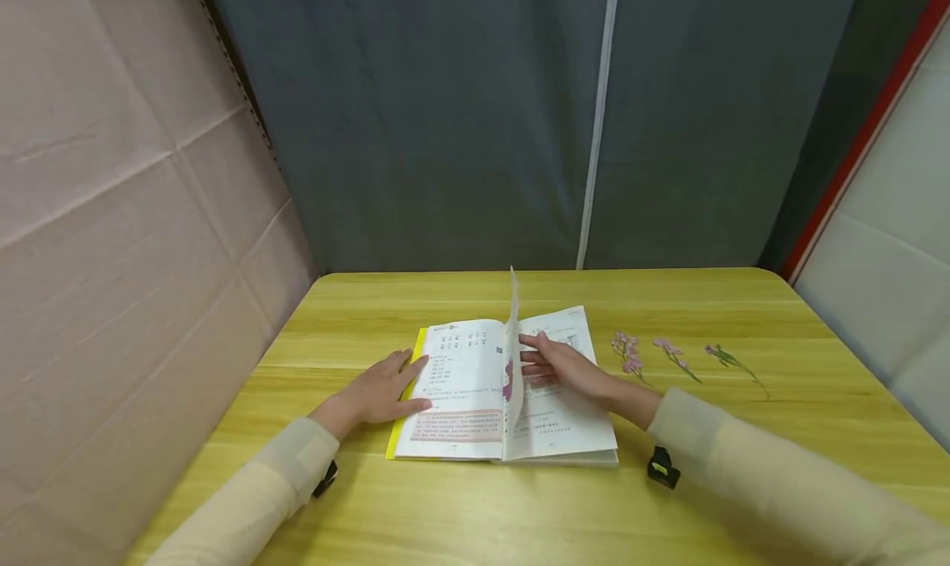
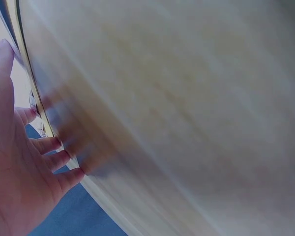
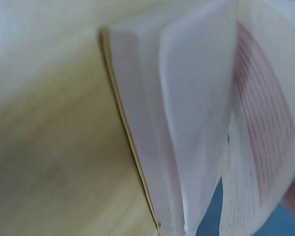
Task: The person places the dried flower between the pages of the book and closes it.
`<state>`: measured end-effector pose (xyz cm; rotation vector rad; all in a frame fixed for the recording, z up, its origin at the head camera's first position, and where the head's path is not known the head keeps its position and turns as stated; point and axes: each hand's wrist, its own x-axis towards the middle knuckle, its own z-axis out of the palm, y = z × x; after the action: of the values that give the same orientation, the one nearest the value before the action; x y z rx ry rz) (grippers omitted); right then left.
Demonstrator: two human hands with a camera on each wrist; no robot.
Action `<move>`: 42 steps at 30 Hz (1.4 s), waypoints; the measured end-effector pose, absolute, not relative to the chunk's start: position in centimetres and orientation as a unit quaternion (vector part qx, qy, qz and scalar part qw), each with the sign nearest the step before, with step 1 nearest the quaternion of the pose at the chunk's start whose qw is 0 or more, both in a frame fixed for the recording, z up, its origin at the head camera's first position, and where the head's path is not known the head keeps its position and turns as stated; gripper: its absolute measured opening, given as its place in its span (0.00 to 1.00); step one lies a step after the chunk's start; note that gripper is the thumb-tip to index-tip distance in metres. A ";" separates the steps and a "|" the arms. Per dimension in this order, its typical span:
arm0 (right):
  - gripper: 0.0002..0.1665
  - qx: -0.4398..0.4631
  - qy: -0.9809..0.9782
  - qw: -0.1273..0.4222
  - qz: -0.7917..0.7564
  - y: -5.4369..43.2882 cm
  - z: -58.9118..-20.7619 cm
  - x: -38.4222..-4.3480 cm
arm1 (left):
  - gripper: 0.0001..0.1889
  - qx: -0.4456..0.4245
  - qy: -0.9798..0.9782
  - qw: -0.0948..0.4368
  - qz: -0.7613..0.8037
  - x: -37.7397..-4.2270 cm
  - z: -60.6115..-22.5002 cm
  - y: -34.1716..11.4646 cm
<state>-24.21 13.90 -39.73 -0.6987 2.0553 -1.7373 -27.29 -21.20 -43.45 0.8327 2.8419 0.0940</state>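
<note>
An open book (image 1: 456, 384) with a yellow cover edge lies on the table, and one page (image 1: 514, 343) stands nearly upright at its middle. My left hand (image 1: 377, 391) rests at the book's left edge, its thumb and fingers spread over the margin. In the left wrist view, fingertips (image 2: 76, 173) of that hand touch down along the wooden surface. On the other side, my right hand (image 1: 575, 372) is over the right-hand pages, straight fingers against the raised page. The right wrist view shows the book's page block (image 3: 142, 113) close up, with that hand barely visible.
Several pink-purple flower sprigs lie right of the book, among them a fuller pink one (image 1: 627, 353), a small one (image 1: 675, 358) and a long-stemmed one (image 1: 731, 362). The wooden table (image 1: 445, 516) meets a dark grey curtain (image 1: 445, 137) behind and pale side panels (image 1: 134, 261).
</note>
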 end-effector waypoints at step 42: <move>0.30 -0.487 0.868 0.027 -0.091 9.3 -42.9 -20.4 | 0.28 0.281 0.957 0.029 0.062 -27.6 -43.4 -22.8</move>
<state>-20.40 9.31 -42.85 -1.5031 2.6825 -0.2807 -27.57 -22.82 -43.45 0.8667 2.9535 0.1899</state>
